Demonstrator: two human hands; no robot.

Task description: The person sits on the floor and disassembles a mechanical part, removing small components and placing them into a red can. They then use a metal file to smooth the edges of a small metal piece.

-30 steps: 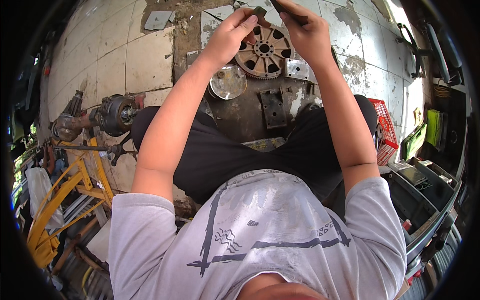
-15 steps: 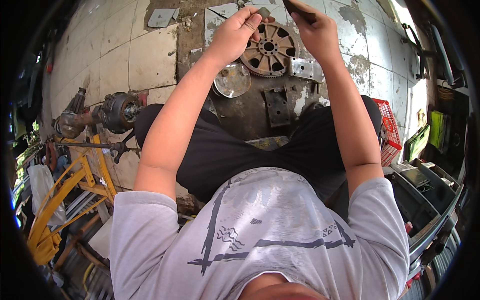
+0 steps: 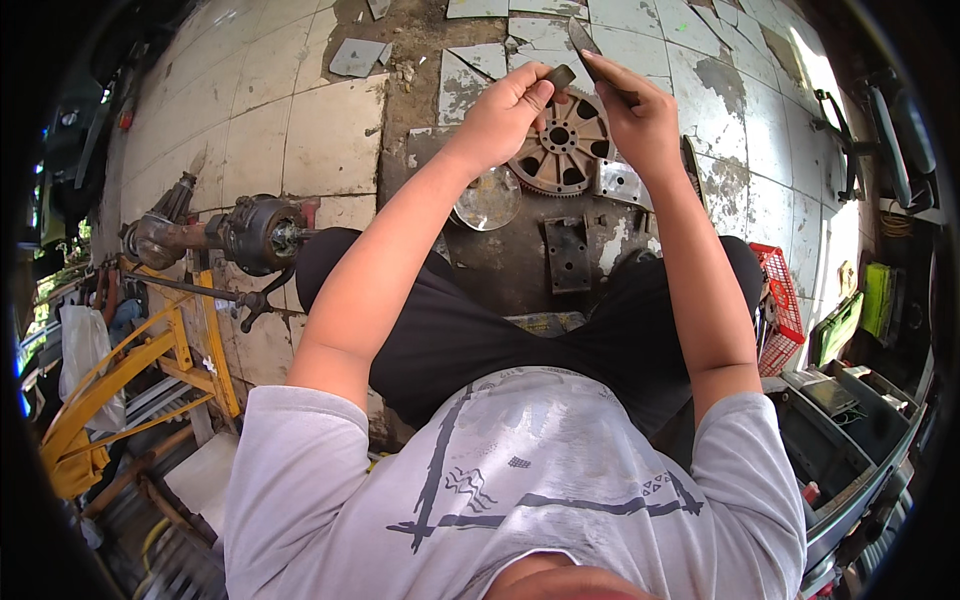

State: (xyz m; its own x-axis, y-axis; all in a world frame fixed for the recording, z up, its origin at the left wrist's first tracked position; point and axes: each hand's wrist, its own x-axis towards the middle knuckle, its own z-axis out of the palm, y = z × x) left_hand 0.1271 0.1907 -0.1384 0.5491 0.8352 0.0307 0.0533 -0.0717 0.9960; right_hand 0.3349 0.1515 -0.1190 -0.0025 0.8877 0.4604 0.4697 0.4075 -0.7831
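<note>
My left hand [image 3: 510,115] grips a small dark olive piece [image 3: 560,76] between thumb and fingers. Just right of it, my right hand [image 3: 645,125] holds a dark, long flat tool [image 3: 583,42] like a blade, pointed up and away from me. Beneath them on the floor lies a rusty toothed flywheel [image 3: 557,165] with holes. Nearer me are a round silvery disc [image 3: 490,205], a silver plate with holes [image 3: 622,186] and a dark drilled plate [image 3: 566,255], between my bent knees and my hands.
A greasy axle assembly [image 3: 255,235] and yellow metal frame [image 3: 160,350] are at left. A red plastic crate [image 3: 778,305] and grey bin [image 3: 840,450] sit at right. Broken tile pieces [image 3: 355,57] lie on the cracked tiled floor [image 3: 245,125].
The whole scene has shifted down and slightly right in the view, showing more floor ahead. My hands appear lower, and more of the pointed tool in my right hand now shows.
</note>
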